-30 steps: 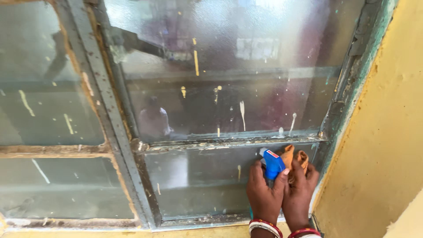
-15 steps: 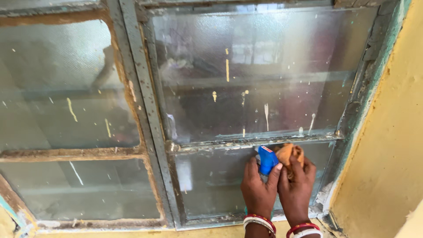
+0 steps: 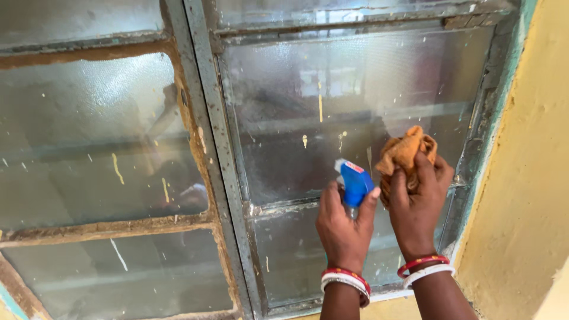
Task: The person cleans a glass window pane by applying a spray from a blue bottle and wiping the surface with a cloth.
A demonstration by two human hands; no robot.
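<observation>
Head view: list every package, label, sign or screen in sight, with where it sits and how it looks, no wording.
Spray bottle: in the left hand, before the right window pane; blue trigger head.
Label: on top of the spray head; small red and white patch.
No signs or screens in view.

A grimy frosted-glass window (image 3: 332,136) in a worn grey metal frame (image 3: 204,118), paint-flecked, beside a rough yellow wall (image 3: 527,178)
</observation>
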